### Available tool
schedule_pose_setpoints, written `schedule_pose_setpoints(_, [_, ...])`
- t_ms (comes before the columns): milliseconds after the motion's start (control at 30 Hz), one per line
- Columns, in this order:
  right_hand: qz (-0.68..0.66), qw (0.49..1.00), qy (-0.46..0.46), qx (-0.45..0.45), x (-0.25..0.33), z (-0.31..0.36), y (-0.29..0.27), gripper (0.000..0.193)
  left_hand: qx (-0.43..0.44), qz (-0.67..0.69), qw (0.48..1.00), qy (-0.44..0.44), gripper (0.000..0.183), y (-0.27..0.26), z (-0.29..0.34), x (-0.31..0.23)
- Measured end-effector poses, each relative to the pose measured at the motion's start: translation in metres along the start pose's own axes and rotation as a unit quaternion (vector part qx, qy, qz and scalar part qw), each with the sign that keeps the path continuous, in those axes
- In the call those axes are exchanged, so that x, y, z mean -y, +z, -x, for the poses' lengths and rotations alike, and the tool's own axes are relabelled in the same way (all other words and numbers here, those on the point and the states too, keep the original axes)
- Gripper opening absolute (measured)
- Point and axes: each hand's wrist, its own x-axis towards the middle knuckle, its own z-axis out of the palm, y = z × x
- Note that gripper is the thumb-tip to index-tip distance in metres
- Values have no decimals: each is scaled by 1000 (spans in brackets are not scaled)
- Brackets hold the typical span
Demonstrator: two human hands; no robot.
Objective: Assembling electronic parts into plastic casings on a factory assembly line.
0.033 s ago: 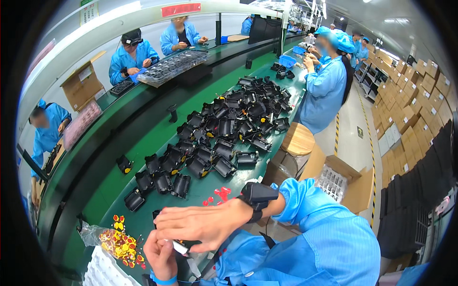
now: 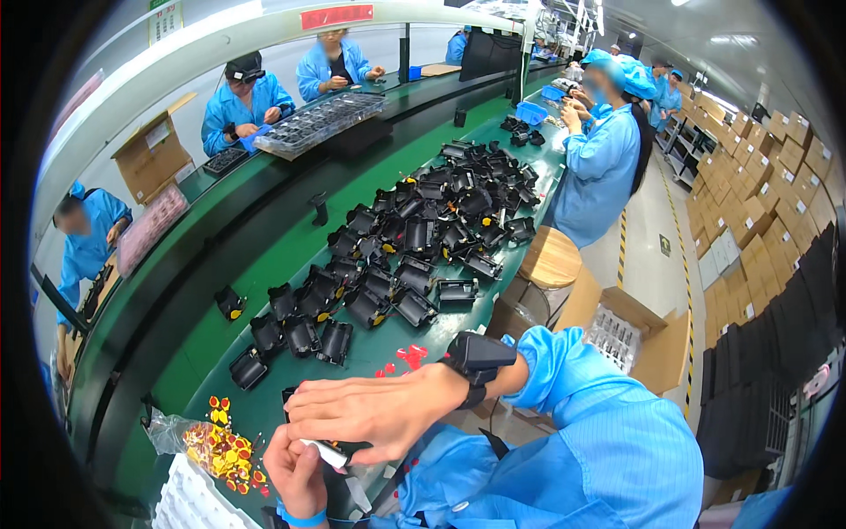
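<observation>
At the bench's near end, my right hand (image 2: 374, 416) lies over a black plastic part (image 2: 287, 394), fingers together and curled across its top. Most of that part is hidden; a dark edge shows beyond my fingertips. Below, my left hand (image 2: 298, 472), with a blue wristband, is closed against the same part, its thumb beside a small white piece (image 2: 330, 453). The white piece sticks out between both hands. Just beyond my right hand lie red pieces (image 2: 411, 356). A pile of yellow and red pieces (image 2: 220, 450) spills from a clear bag to the left.
Many black plastic housings (image 2: 414, 234) cover the green bench ahead. A white tray (image 2: 198, 498) sits at the near left. To the right are an open carton (image 2: 656, 348) and a wooden stool (image 2: 548, 257). A co-worker (image 2: 604, 163) stands farther along; others sit across the conveyor.
The white piece between my hands now shows a little more of its length. My right hand has shifted very slightly; both hands keep their hold.
</observation>
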Motion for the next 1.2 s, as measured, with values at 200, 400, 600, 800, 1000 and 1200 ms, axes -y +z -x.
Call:
schedule_pose_setpoints(200, [256, 961, -31, 103, 5, -9, 10, 66, -69, -245, 963, 93, 18, -9, -3, 18])
schedule_pose_setpoints(400, [467, 875, -64, 108, 10, -24, 26, 49, -110, -202, 970, 78, 17, 4, -5, 13])
schedule_pose_setpoints(600, [436, 881, -94, 161, 16, -33, 29, 45, -90, -315, 939, 103, 21, -7, 5, 13])
schedule_pose_setpoints(800, [476, 858, -138, 132, 16, -54, 20, 41, -211, -266, 937, 85, 5, -36, 8, 40])
schedule_pose_setpoints(1000, [344, 934, -80, 53, -71, -140, -11, 58, -175, -52, 983, 6, 16, -35, 13, 17])
schedule_pose_setpoints(1200, [301, 949, 97, 14, -233, -230, 25, 65, -116, -55, 992, 0, 18, -37, 0, 17])
